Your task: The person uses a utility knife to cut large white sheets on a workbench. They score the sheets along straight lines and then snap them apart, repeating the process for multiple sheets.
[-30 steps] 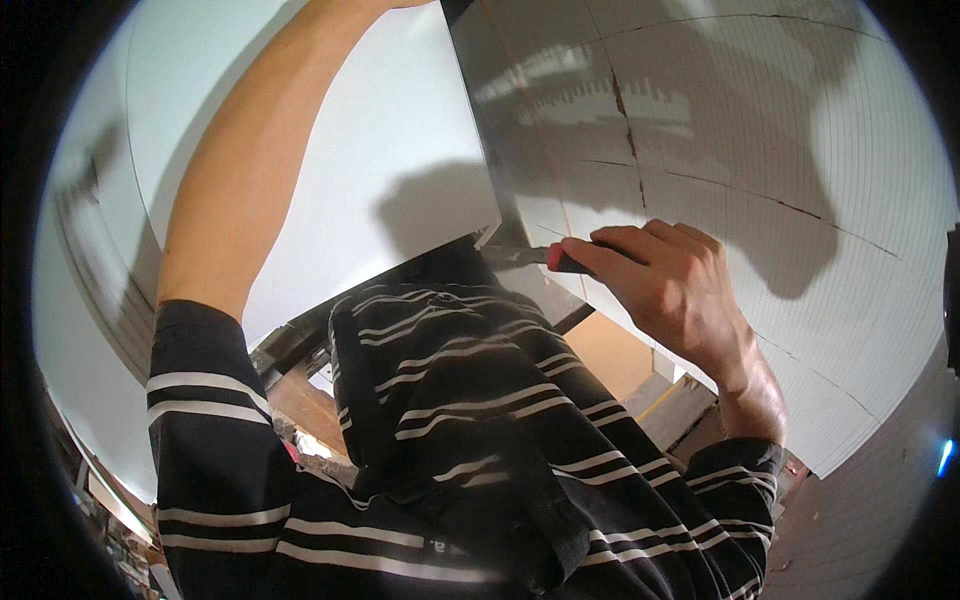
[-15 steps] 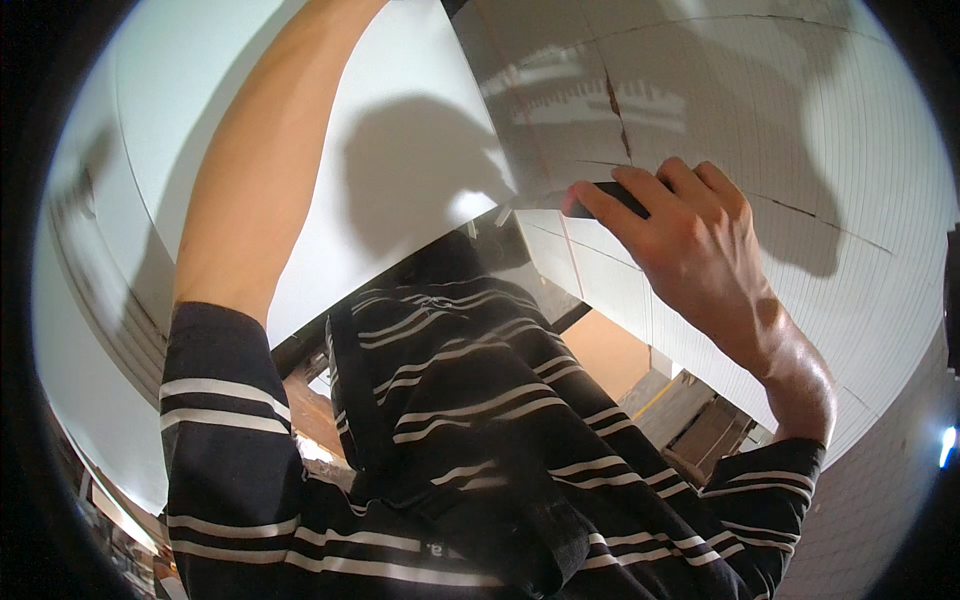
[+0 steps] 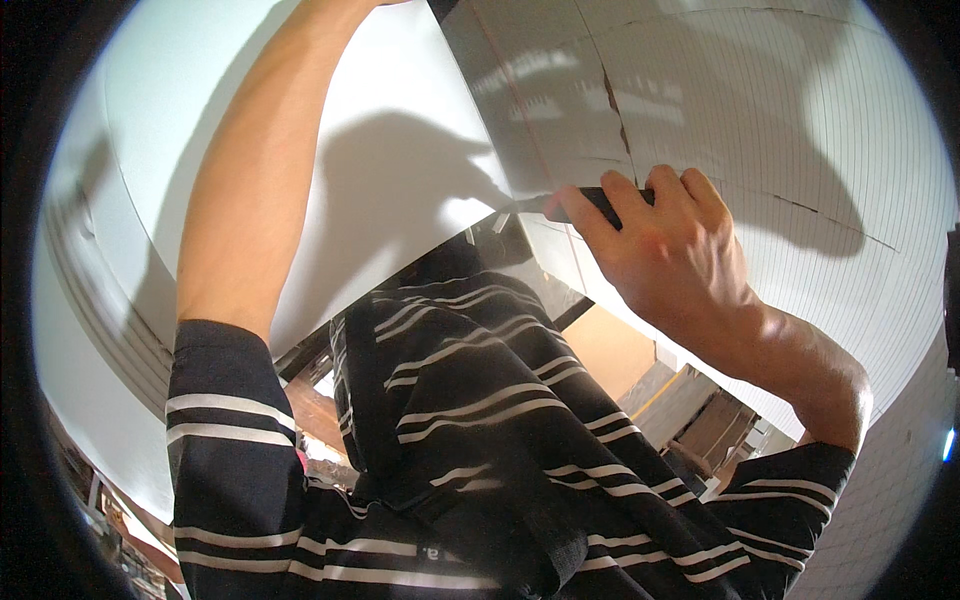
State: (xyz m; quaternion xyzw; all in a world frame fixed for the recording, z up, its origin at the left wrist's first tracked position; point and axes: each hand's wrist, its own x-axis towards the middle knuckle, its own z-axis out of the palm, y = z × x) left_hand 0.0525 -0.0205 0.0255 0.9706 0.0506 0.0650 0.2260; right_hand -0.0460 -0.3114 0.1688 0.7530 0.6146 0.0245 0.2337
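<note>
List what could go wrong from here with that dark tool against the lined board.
1. The right hand is closed around a dark tool at a board that already shows cracks; more pressure might widen them.
2. The tool's tip sits right at the edge of the white panel; a slip could mark it.
3. The left hand is out of view above the frame, so its hold cannot be checked.

black white-striped shirt [image 3: 470, 420], white panel [image 3: 400, 190]
</note>
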